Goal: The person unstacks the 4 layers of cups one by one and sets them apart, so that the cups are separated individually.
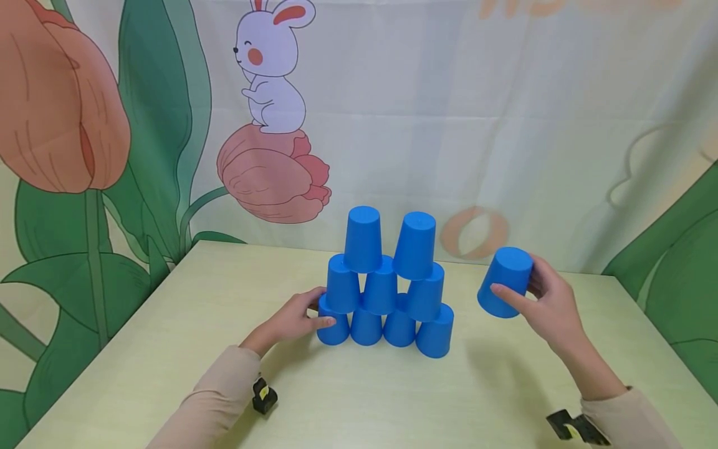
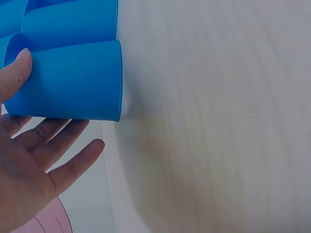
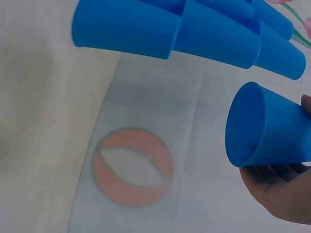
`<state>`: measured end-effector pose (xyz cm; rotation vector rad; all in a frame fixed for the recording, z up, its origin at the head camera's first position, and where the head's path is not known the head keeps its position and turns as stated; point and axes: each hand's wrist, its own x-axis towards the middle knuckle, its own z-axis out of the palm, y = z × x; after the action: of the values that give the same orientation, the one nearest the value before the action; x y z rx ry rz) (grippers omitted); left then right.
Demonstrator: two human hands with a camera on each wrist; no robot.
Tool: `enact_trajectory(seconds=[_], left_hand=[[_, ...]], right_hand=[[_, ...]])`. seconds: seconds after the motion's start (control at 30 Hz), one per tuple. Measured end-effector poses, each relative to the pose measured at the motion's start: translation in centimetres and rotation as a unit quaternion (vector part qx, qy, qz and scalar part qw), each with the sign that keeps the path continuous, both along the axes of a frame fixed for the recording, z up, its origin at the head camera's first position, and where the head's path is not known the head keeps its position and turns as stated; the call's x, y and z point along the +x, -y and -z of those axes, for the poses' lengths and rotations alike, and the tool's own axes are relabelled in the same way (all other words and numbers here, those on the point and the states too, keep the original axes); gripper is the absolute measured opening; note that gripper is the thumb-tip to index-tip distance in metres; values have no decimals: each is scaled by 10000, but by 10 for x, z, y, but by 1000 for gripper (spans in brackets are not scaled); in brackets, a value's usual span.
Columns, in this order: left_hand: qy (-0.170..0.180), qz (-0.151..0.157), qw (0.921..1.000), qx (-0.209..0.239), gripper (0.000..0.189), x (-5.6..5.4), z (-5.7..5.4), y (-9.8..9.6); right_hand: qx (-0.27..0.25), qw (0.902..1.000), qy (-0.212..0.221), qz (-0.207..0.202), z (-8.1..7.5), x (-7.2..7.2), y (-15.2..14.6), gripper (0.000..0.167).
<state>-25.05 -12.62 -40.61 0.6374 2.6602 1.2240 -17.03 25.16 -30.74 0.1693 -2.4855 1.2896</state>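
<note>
Upside-down blue cups form a stack on the table: several in the bottom row, three in the middle, two side by side on top, including a top left cup (image 1: 363,240) and a top right cup (image 1: 415,244). My left hand (image 1: 294,317) holds the bottom row's leftmost cup (image 2: 73,82), thumb on its near side and fingers behind. Right of the stack, raised over the table, my right hand (image 1: 552,305) grips another blue cup (image 1: 502,284) around its side, mouth down. In the right wrist view this held cup (image 3: 286,131) is apart from the stacked cups.
The pale wooden table (image 1: 370,399) runs back to a hanging cloth (image 1: 426,125) printed with a rabbit, tulips and leaves. Each sleeve has a small black device at the wrist, on the left (image 1: 263,396) and on the right (image 1: 578,428).
</note>
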Motion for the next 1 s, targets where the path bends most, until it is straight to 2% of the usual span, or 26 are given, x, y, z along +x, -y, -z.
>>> enact_trajectory(seconds=[0.37,1.0], left_hand=[[103,-36,9999,-23,64,-2,1,0],[141,-94,9998,-60,63,-1,0,1]], right_hand=[[223,9991,350,2,17,-2,-15,68],[457,9913,1234,29,47,-18,-34,76]])
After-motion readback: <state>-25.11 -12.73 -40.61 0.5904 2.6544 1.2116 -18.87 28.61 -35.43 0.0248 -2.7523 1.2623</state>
